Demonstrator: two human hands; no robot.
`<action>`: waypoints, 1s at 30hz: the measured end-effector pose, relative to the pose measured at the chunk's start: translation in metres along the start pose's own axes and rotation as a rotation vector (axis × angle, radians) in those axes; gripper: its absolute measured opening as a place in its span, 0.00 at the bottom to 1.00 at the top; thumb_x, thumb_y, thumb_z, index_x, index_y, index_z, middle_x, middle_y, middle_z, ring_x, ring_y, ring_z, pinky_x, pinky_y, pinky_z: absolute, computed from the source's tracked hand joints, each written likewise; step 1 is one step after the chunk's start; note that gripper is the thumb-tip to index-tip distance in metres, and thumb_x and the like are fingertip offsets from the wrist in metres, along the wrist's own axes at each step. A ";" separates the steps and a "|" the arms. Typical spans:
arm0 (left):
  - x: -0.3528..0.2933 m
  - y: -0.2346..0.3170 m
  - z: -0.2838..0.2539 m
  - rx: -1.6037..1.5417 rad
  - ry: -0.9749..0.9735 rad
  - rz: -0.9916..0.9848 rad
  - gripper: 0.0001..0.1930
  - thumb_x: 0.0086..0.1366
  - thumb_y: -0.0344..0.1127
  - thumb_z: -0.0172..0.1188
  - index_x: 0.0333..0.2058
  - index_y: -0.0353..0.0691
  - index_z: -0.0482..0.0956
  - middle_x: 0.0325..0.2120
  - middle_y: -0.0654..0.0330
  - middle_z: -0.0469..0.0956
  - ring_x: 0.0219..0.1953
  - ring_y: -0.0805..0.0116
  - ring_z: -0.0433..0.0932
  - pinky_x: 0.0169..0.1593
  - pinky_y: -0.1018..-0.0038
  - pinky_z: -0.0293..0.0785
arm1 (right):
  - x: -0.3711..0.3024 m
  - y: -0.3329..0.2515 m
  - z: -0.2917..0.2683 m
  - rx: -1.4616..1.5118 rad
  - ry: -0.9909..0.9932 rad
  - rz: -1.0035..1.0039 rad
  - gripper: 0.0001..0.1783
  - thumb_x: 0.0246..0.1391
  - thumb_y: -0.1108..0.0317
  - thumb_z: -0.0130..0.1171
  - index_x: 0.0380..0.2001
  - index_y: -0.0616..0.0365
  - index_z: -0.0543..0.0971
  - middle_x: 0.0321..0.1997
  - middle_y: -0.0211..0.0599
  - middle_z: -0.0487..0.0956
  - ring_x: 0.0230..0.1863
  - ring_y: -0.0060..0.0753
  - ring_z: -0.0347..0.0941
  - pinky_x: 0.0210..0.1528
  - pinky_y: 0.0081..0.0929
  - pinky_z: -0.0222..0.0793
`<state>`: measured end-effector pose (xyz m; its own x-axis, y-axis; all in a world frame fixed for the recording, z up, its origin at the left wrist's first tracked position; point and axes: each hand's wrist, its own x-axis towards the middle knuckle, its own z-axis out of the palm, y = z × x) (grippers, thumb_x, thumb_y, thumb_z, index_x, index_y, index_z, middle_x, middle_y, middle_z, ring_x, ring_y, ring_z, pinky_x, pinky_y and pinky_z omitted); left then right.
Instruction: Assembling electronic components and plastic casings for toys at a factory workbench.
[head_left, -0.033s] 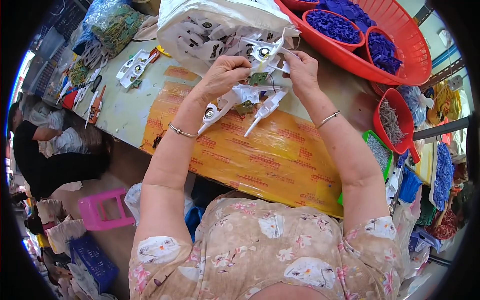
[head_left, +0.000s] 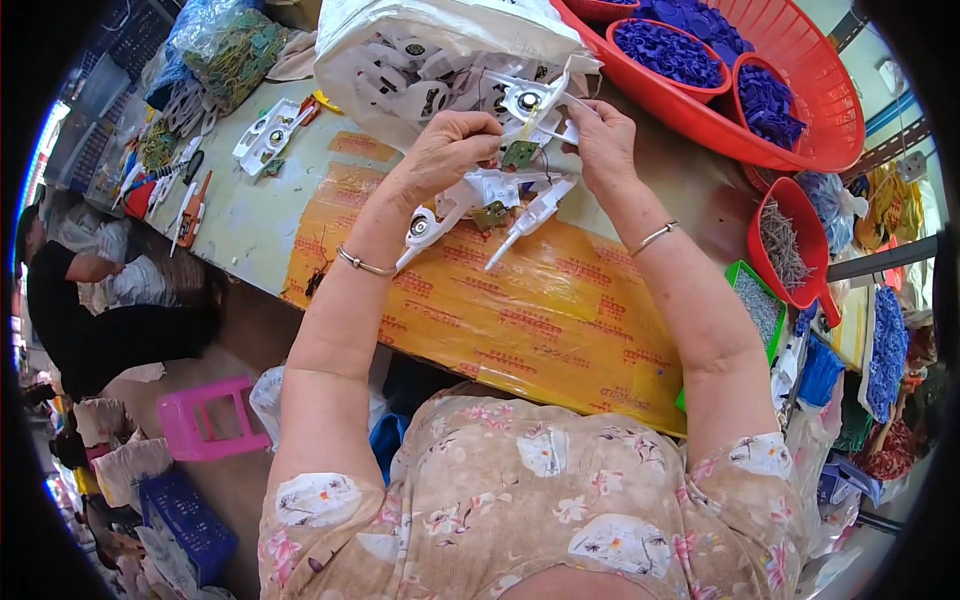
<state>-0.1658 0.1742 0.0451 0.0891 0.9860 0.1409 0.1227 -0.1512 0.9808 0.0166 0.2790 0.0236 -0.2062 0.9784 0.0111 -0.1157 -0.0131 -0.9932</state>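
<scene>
My right hand (head_left: 607, 145) pinches the edge of a white plastic housing (head_left: 528, 88) with a round speaker set in it, in front of the white sack. My left hand (head_left: 452, 150) is closed at the housing's left side; what its fingertips hold is hidden. Below the housing a small green circuit board (head_left: 519, 154) hangs on thin wires. More white housing parts lie under my hands, among them a piece with a speaker (head_left: 422, 228) near my left wrist and a narrow pointed piece (head_left: 535, 212) between my forearms. Another board (head_left: 492, 213) rests among these parts.
The white sack (head_left: 450, 25) holds several similar housings. At the right stand a large red basket (head_left: 825, 75) with bowls of purple parts, a red scoop (head_left: 812, 225) of screws and a green tray (head_left: 742, 270). Screwdrivers (head_left: 190, 215) lie left. A person (head_left: 80, 310) sits beyond a pink stool (head_left: 205, 425).
The loose parts under my hands have shifted very slightly, the narrow pointed piece a little to the left. The hanging board has turned a little. Both hands keep nearly the same place.
</scene>
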 end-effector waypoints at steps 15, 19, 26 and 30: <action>-0.018 -0.012 0.003 0.204 0.303 0.026 0.10 0.59 0.29 0.54 0.36 0.28 0.77 0.26 0.60 0.77 0.28 0.75 0.72 0.33 0.78 0.69 | 0.001 0.027 0.011 0.553 -0.311 0.336 0.09 0.57 0.69 0.54 0.42 0.54 0.74 0.37 0.31 0.77 0.40 0.31 0.75 0.39 0.37 0.75; -0.010 -0.006 0.000 0.224 0.497 0.038 0.18 0.55 0.31 0.58 0.44 0.30 0.71 0.27 0.57 0.76 0.29 0.73 0.74 0.33 0.76 0.71 | -0.004 0.011 -0.004 0.381 -0.315 0.328 0.14 0.57 0.67 0.55 0.47 0.55 0.73 0.37 0.30 0.77 0.39 0.27 0.75 0.33 0.32 0.74; 0.020 -0.010 0.005 0.404 0.397 0.234 0.23 0.50 0.28 0.56 0.48 0.38 0.71 0.33 0.56 0.72 0.27 0.64 0.74 0.33 0.70 0.72 | 0.008 0.013 -0.051 0.236 -0.297 0.225 0.12 0.56 0.68 0.56 0.44 0.54 0.76 0.32 0.29 0.77 0.33 0.24 0.74 0.31 0.27 0.74; 0.035 -0.014 0.006 0.775 0.231 0.273 0.19 0.51 0.29 0.55 0.44 0.47 0.76 0.35 0.55 0.73 0.33 0.55 0.75 0.38 0.65 0.72 | 0.007 0.002 -0.060 0.223 -0.297 0.149 0.11 0.54 0.72 0.56 0.41 0.55 0.79 0.29 0.28 0.77 0.32 0.23 0.73 0.29 0.25 0.75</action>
<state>-0.1582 0.2104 0.0354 0.0206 0.8849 0.4653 0.7753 -0.3080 0.5514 0.0737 0.2981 0.0143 -0.5045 0.8610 -0.0654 -0.2649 -0.2264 -0.9373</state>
